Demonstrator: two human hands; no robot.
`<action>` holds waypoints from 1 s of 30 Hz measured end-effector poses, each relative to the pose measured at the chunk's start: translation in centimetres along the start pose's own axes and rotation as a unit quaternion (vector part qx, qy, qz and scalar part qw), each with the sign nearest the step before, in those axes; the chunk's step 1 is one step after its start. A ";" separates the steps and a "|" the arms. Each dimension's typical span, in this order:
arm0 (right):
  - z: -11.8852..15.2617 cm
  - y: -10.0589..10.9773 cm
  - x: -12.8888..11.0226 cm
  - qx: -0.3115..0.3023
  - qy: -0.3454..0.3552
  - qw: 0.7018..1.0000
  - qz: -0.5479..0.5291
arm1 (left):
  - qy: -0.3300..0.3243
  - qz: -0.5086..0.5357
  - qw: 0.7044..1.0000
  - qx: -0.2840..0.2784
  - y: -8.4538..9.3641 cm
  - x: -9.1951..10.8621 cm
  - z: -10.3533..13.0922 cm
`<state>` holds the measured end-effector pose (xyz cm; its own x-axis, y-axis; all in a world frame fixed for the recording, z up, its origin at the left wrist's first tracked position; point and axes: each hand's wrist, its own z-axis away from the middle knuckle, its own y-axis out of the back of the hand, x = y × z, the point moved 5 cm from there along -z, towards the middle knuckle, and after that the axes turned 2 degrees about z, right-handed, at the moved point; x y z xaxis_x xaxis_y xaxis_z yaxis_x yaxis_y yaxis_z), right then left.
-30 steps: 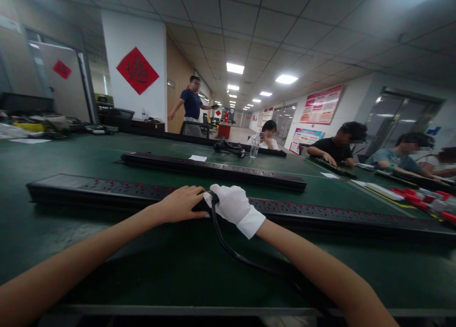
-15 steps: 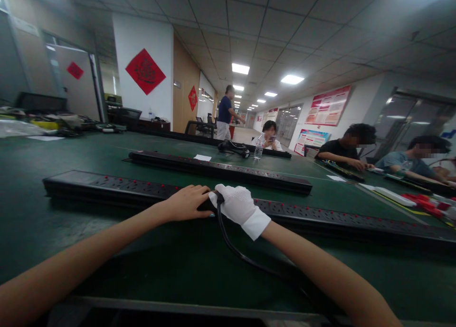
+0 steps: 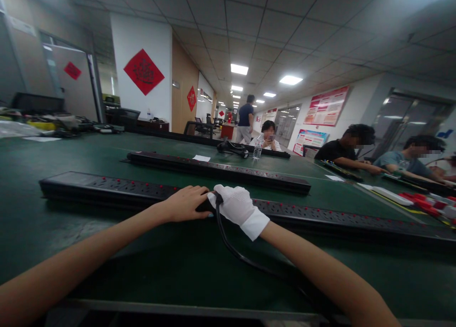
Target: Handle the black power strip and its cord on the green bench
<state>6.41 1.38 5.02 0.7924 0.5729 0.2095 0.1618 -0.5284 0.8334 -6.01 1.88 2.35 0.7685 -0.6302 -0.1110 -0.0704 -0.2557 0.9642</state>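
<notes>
A long black power strip (image 3: 107,189) with rows of sockets and small red parts lies across the green table in front of me. My left hand (image 3: 187,203), bare, wraps over the strip's middle, its fingers on top and thumb on the near side. My right hand (image 3: 233,206) wears a white dotted glove and is closed around a black plug (image 3: 218,198), held down at the strip right beside my left fingers. From this plug a black cable (image 3: 245,259) curves toward the near table edge and passes under my right forearm. The plug's prongs are hidden.
Behind lies a second power strip (image 3: 221,171), with a paper slip (image 3: 202,158), a dark cable bundle (image 3: 232,149) and a water bottle (image 3: 258,146) beyond. Co-workers sit at the right around red parts (image 3: 416,201) and a white strip (image 3: 392,195). Clutter fills the far left.
My hands, the plug and the strip stay practically in place. In the background, a walking person has moved right and turned away. A seated co-worker at the right has shifted an arm.
</notes>
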 end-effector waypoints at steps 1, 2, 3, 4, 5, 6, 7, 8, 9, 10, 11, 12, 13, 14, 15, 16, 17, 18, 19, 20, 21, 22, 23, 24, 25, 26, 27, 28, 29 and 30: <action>0.0 0.0 0.0 0.001 -0.001 1.000 0.000 | -0.001 0.000 1.000 -0.001 0.0 0.0 0.0; 0.0 0.0 0.0 0.000 -0.002 1.000 -0.001 | -0.002 0.001 1.000 -0.002 0.0 0.0 0.0; 0.0 0.0 0.0 -0.001 -0.004 1.000 -0.001 | -0.002 0.001 1.000 -0.002 0.0 0.0 0.0; 0.0 0.1 0.0 -0.002 -0.005 1.000 -0.001 | -0.001 0.001 1.000 -0.003 0.0 0.0 0.0; 0.0 0.1 0.0 -0.004 -0.006 1.000 -0.001 | 0.000 0.001 1.000 -0.003 0.0 0.0 0.0; 0.0 0.1 0.0 -0.006 -0.006 1.000 -0.001 | 0.001 0.000 1.000 -0.002 0.0 0.0 0.0; 0.0 0.2 0.0 -0.008 -0.006 1.000 0.000 | 0.001 -0.002 1.000 -0.002 0.0 0.0 0.0; 0.0 0.1 0.0 -0.009 -0.005 1.000 0.000 | 0.001 -0.002 1.000 -0.001 0.0 0.1 0.0; 0.0 0.1 0.0 -0.008 -0.004 1.000 0.001 | 0.000 -0.003 1.000 0.000 0.0 0.1 0.0; 0.0 0.1 0.0 -0.006 -0.004 1.000 0.002 | -0.001 -0.003 1.000 -0.001 0.0 0.1 0.0; 0.0 0.1 0.0 -0.003 -0.004 1.000 0.003 | -0.001 -0.004 1.000 -0.001 0.0 0.1 0.0; 0.0 0.0 0.0 0.000 -0.005 1.000 0.004 | -0.001 -0.005 1.000 0.000 0.0 0.1 0.0; 0.0 0.0 0.0 0.004 -0.006 1.000 0.005 | -0.002 -0.007 1.000 0.000 0.0 0.1 0.0; 0.0 0.0 0.0 0.005 -0.007 1.000 0.006 | -0.003 -0.009 1.000 0.001 0.0 0.1 0.0; 0.0 -0.1 0.0 0.006 -0.007 1.000 0.007 | -0.003 -0.010 1.000 0.001 0.0 0.1 0.0; 0.0 -0.1 0.0 0.005 -0.006 1.000 0.007 | -0.004 -0.012 1.000 0.001 0.0 0.1 0.0; 0.0 -0.1 0.0 0.003 -0.004 1.000 0.007 | -0.006 -0.014 1.000 0.000 0.0 0.0 0.0; 0.0 -0.1 0.0 0.002 -0.001 1.000 0.006 | -0.007 -0.015 1.000 -0.002 -0.1 0.0 0.0; 0.0 0.0 0.0 0.001 0.001 1.000 0.005 | -0.008 -0.016 1.000 -0.003 -0.1 0.0 0.0; 0.0 0.0 0.0 0.001 0.003 1.000 0.004 | -0.009 -0.017 1.000 -0.004 -0.1 0.0 0.0; 0.0 0.1 0.0 0.001 0.004 1.000 0.003 | -0.010 -0.017 1.000 -0.004 -0.1 0.0 0.0; 0.0 0.1 0.0 0.001 0.004 1.000 0.002 | -0.011 -0.016 1.000 -0.003 -0.1 0.0 0.0; 0.0 0.1 0.0 0.000 0.003 1.000 0.002 | -0.011 -0.016 1.000 -0.002 -0.1 0.0 0.0; 0.0 0.1 0.0 -0.002 0.001 1.000 0.001 | -0.011 -0.015 1.000 -0.001 -0.1 0.0 0.0; 0.0 0.1 0.1 -0.004 -0.001 1.000 0.002 | -0.012 -0.015 1.000 -0.001 -0.2 0.0 0.0; 0.0 0.1 0.1 -0.007 -0.001 1.000 0.002 | -0.012 -0.015 1.000 -0.001 -0.2 -0.1 0.0; 0.0 0.1 0.1 -0.010 -0.001 1.000 0.001 | -0.011 -0.016 1.000 -0.001 -0.2 -0.1 0.0; 0.0 0.0 0.1 -0.011 0.002 1.000 -0.001 | -0.010 -0.017 1.000 -0.002 -0.2 -0.1 0.0; 0.0 0.0 0.0 -0.011 0.005 1.000 -0.002 | -0.010 -0.018 1.000 -0.002 -0.2 -0.2 0.0; 0.0 0.0 0.0 -0.009 0.008 1.000 -0.005 | -0.009 -0.019 1.000 -0.002 -0.3 -0.2 0.0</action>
<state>6.41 1.39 5.08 0.7811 0.5879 0.2102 0.1576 -0.5113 0.8448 -6.13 2.09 2.11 0.7585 -0.6338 -0.1518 -0.0389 -0.2765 0.9602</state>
